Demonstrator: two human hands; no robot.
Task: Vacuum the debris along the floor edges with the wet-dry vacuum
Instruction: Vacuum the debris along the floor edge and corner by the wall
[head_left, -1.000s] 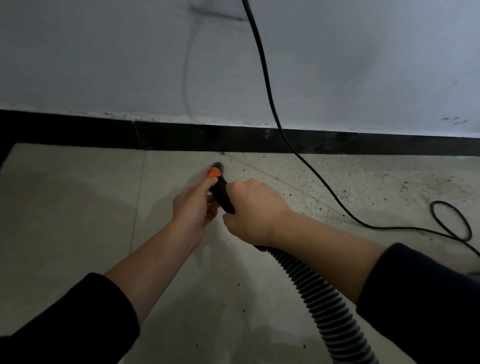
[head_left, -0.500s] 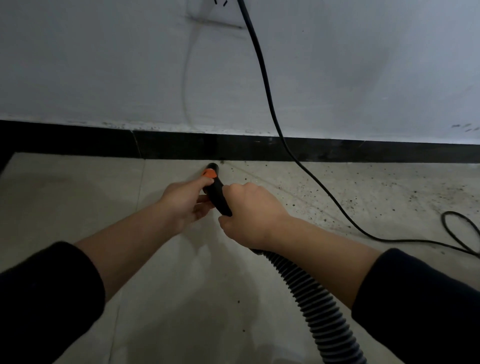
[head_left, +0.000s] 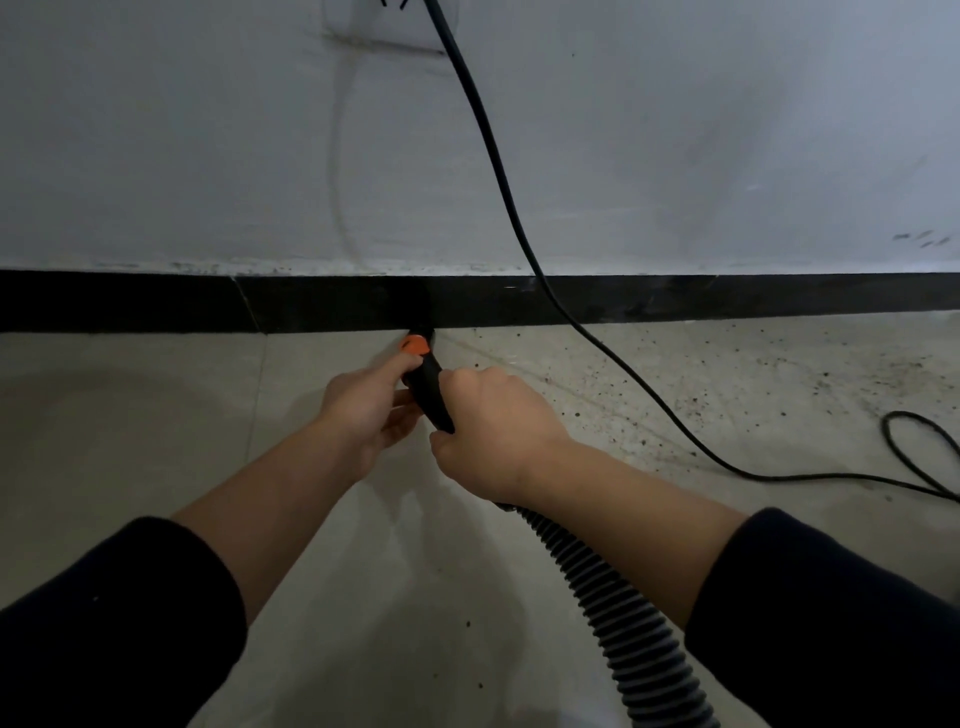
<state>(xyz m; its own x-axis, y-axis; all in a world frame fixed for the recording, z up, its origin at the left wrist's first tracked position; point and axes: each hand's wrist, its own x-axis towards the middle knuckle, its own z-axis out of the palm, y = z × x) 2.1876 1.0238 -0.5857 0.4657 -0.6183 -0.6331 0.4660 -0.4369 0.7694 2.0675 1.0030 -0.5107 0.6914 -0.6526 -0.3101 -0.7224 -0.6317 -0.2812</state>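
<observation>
Holding the black nozzle (head_left: 428, 395) with both hands, we lean over the floor (head_left: 130, 441). Our right hand (head_left: 493, 431) is curled tight around the back end of the nozzle, in a fist, knuckles up. Our left hand (head_left: 363, 410) is on the other side of it. Its thumb lies along the top and reaches up to the orange part (head_left: 414, 344), and its fingers curl in under the nozzle.

The tip of the nozzle is at the far edge of the floor, right against the black skirting board (head_left: 130, 301). We cannot tell if the tip touches the board. A grey bumpy hose (head_left: 623, 623) runs from under our right hand back to the near right corner of the picture. Our dark sleeves (head_left: 104, 623) are pushed up our arms.

Lots of small dark specks of dirt (head_left: 675, 395) lie on the floor to the right of the nozzle, along the far edge. A black cord (head_left: 498, 171) hangs down the white wall (head_left: 208, 156) from a socket (head_left: 384, 26) at the top, crosses the skirting board, and runs over the dirty floor to the right edge, where it makes a loop.
</observation>
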